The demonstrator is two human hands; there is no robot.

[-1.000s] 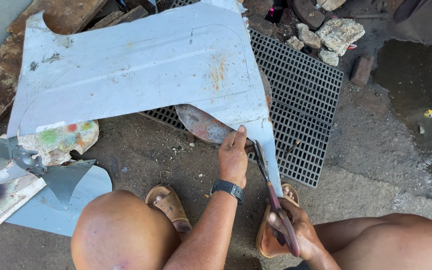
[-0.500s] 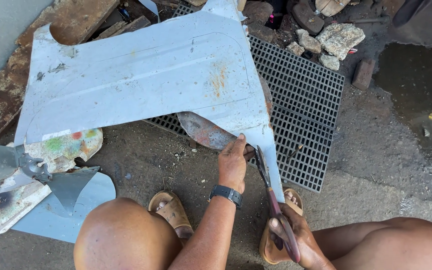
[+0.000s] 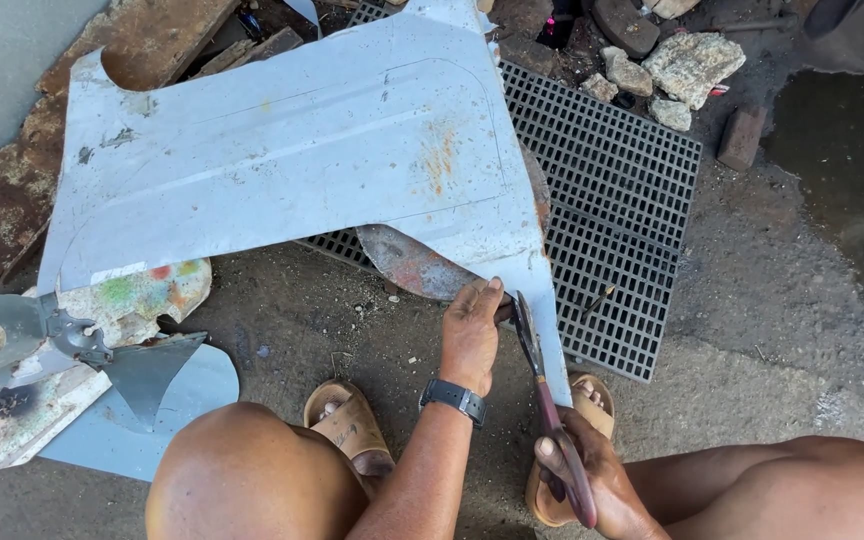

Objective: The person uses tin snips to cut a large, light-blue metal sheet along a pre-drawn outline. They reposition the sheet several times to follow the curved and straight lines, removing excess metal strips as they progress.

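A large pale blue sheet-metal panel [image 3: 292, 160] lies on the ground in front of me, with rust spots and a narrow point reaching toward my feet. My left hand [image 3: 472, 330] presses down on the panel's lower edge, a dark watch on its wrist. My right hand [image 3: 592, 480] grips the dark red handles of tin snips [image 3: 542, 390], whose blades sit in the narrow point just right of my left hand. I am squatting in brown sandals [image 3: 347, 425].
A black metal drain grate [image 3: 612, 220] lies under the panel's right side. Stones and bricks [image 3: 687, 65] sit beyond it, a wet patch [image 3: 852, 160] at far right. Cut metal scraps and a grey fan blade [image 3: 62, 340] lie at left, rusty plates [image 3: 12, 210] behind.
The view has shifted slightly, so the panel appears lower and more to the right. My hands and the snips hold nearly the same spot on the panel's narrow point.
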